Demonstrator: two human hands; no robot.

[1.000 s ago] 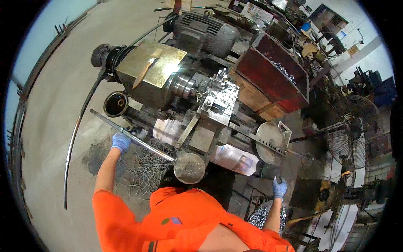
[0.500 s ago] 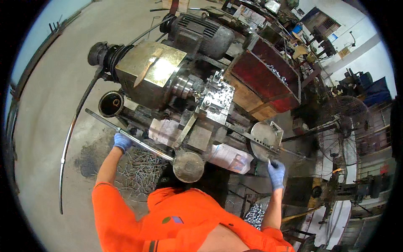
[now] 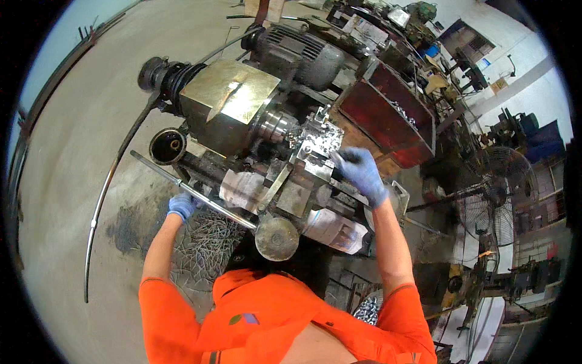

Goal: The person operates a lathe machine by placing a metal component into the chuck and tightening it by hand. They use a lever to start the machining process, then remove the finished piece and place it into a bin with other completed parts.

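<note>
My right hand point(image 3: 362, 174), in a blue glove, reaches to the right side of the lathe's bright, chip-covered tool block point(image 3: 318, 142). Thumb and fingers pinch together around a small pale piece point(image 3: 335, 158), too small to name for sure. My left hand point(image 3: 183, 207), gloved alike, is curled just below the long steel lever point(image 3: 212, 206). What its fingers close on is hidden. At the lever's lower end is a round metal disc point(image 3: 277, 239). Left of the tool block sits the shiny spindle chuck point(image 3: 277, 126), beside the brass-topped headstock point(image 3: 233, 91).
A red metal bin point(image 3: 388, 115) stands behind the tool block. Stringy metal shavings point(image 3: 209, 242) heap on the floor under the lever. Shiny small parts point(image 3: 368, 310) fill a container at lower right. A caged fan point(image 3: 500, 182) stands farther right; a motor point(image 3: 297, 54) sits behind.
My right hand has moved up and left, from beside the round plate at the right to the tool block. My left hand has stayed near the lever. The view has shifted slightly.
</note>
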